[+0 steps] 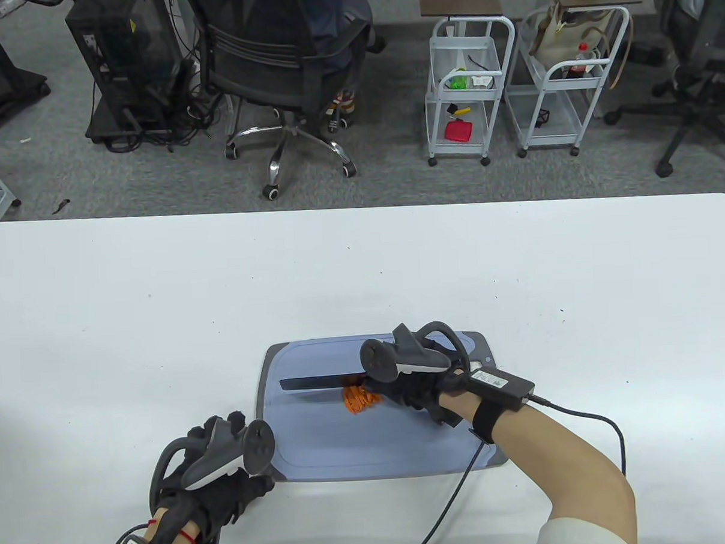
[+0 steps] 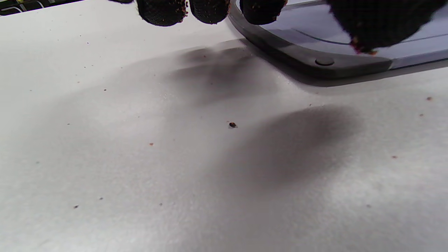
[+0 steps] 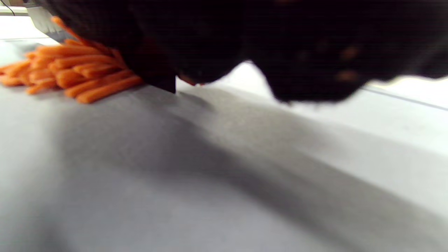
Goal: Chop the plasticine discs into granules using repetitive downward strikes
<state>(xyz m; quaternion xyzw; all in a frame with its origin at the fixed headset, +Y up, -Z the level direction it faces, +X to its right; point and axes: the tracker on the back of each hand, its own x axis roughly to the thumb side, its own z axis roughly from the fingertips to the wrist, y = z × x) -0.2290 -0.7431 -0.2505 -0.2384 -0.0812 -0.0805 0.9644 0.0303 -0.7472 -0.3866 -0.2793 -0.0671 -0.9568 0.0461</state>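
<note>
the right hand [image 1: 413, 390] grips a dark flat-bladed knife [image 1: 319, 382], its blade pointing to 9 o'clock over orange plasticine strips [image 1: 359, 398] near the middle of the blue-grey plastic cutting board [image 1: 346, 447]. the left hand [image 1: 218, 470], fingers loosely curled and holding nothing, rests at the board's 8 o'clock corner on the white table [image 1: 159, 293].

White table [image 1: 159, 293] — a blue-grey cutting board [image 1: 322, 448] lies on it, near the front edge.
</note>
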